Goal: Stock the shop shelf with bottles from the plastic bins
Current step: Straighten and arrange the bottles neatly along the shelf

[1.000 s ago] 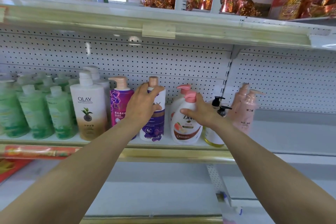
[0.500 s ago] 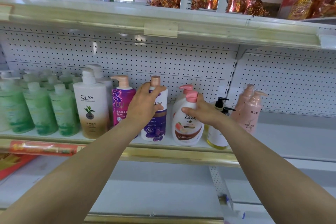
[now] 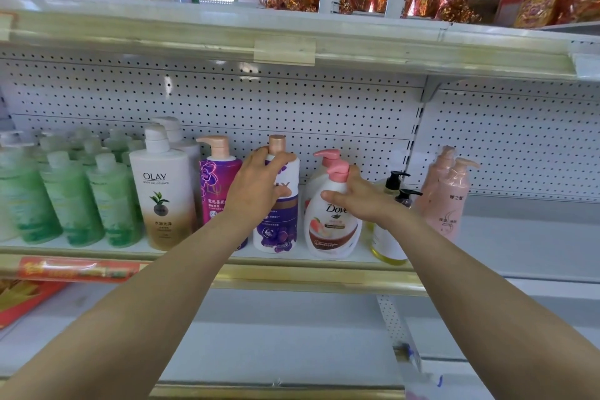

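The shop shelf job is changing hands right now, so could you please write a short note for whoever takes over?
Left hand: wrapped around the white-and-purple pump bottle with the rose-gold cap, which stands upright on the white metal shelf.
Right hand: resting on the shoulder of the white Dove bottle with the pink pump, also upright.
Done: these two stand in the front row, between the magenta pump bottle and the clear yellow bottle with the black pump.
Left: let go of both; the shelf's right section still has room. The bins are out of view.
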A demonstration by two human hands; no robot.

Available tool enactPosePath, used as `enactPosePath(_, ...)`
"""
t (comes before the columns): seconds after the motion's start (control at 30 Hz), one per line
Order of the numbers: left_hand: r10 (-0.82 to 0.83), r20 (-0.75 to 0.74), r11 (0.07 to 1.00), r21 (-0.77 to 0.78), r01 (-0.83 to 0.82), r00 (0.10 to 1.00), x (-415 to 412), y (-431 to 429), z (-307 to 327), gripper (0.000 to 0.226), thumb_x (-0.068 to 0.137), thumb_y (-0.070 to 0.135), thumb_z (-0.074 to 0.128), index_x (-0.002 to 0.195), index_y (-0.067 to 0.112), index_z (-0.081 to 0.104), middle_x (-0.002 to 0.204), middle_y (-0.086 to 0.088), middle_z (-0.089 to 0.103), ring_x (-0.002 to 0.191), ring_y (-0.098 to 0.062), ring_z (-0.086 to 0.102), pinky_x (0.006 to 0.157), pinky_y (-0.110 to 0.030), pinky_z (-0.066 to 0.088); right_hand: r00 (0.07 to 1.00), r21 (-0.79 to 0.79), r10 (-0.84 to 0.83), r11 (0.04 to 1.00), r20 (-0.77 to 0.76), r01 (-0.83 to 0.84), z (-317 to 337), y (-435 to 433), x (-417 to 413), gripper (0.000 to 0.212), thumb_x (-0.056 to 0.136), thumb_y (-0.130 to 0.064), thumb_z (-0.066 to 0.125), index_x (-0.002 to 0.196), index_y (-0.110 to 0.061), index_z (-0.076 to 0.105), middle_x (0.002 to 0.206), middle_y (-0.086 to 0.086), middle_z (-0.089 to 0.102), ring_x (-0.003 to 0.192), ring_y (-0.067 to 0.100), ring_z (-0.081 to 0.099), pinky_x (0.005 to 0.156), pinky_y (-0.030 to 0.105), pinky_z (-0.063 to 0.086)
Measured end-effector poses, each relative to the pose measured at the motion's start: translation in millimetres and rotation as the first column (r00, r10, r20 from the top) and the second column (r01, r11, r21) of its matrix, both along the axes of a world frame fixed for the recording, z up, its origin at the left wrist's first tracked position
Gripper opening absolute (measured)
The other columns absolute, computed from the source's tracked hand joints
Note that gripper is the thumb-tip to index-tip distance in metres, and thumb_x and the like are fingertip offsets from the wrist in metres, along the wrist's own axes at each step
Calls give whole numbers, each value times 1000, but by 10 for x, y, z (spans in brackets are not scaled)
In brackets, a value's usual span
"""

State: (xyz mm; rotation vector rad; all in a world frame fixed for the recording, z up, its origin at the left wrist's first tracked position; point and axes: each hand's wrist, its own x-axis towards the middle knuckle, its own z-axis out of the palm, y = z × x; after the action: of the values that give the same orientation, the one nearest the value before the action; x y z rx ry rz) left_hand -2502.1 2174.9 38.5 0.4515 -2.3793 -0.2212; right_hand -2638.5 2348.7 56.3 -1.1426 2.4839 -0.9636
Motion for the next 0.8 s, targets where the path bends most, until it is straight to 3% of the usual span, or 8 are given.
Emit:
enactPosePath(0.17,16,10,1000,-23,-15,1000,-1,25,12,64,79,20,79,136,26,51,131,-12,51,122,-31,45,94,-42,44,999,-14,24,1000,33,-24,-12,-6,-33,69,96,-42,61,146,-16,23,141,2,44,131,22,43,102,33,39)
enactPosePath(0.3,24,27,1000,-19,-24,999,-2,36,48,63,79,21,79,135,27,50,125,-12,53,118,-32,47,93,-41,44,993,-44,95,995,67,-92,32,-2,-40,43,99,-31,60,131,-26,31,135,-3,38,123,9,36,103,26,32)
enactPosePath(0.57,33,76,999,-16,-32,997,4,44,110,70,77,25,82,138,28,49,127,-12,51,119,-32,48,94,-41,45,992,-57,60,997,107,-54,12,-28,-67,59,97,-35,62,143,-22,28,134,-5,42,131,16,41,112,36,35)
enactPosePath(0.7,27,62,1000,8,-27,998,-8,55,87,68,78,21,81,137,29,49,128,-11,51,118,-32,47,94,-41,45,996,-61,55,997,72,-51,11,-14,-50,45,97,-34,61,131,-29,31,137,-2,42,130,17,41,110,35,36)
enactPosePath(0.8,25,59,1000,12,-26,998,-9,56,84,68,78,20,80,137,28,49,128,-12,51,119,-32,46,95,-42,45,996,-105,83,991,36,-79,20,5,-26,36,99,-25,60,117,-33,30,133,-5,38,123,13,39,100,27,34)
